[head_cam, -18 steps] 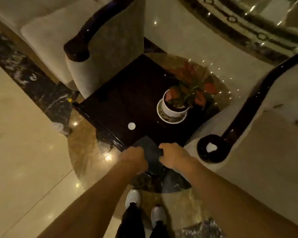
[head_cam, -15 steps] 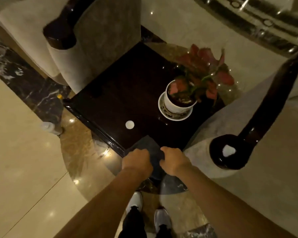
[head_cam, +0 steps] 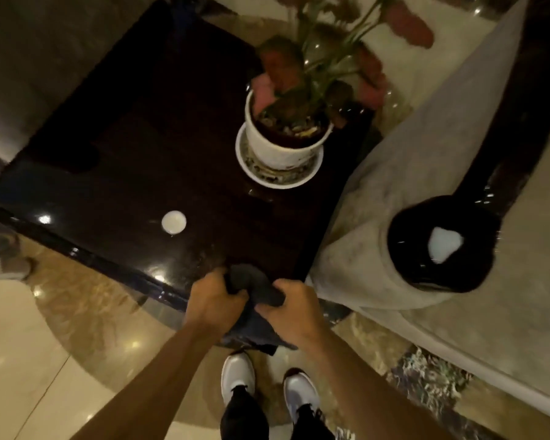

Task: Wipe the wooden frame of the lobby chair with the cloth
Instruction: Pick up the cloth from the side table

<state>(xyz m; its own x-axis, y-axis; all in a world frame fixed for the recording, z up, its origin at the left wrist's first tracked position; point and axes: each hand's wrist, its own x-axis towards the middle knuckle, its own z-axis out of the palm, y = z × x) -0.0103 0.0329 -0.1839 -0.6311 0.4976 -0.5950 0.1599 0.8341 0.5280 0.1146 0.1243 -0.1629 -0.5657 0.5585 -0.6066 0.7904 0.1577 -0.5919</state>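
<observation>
A dark cloth point(head_cam: 257, 289) is bunched at the near corner of the dark side table point(head_cam: 134, 173), part of it hanging over the edge. My left hand point(head_cam: 211, 301) grips its left side and my right hand point(head_cam: 291, 308) grips its right side. To the right stands the lobby chair point(head_cam: 394, 217), beige upholstery with a glossy dark wooden arm point(head_cam: 502, 138) that ends in a round knob point(head_cam: 442, 246). Both hands are left of that knob and apart from it.
A white potted plant point(head_cam: 283, 138) with red leaves stands on a saucer on the table. A small white disc point(head_cam: 173, 221) lies near the table's front edge. Another upholstered chair point(head_cam: 29, 58) is at the far left. My white shoes point(head_cam: 238, 376) stand on polished marble floor.
The view has moved closer to the table. The cloth, flat at the table corner before, is now bunched up between both hands.
</observation>
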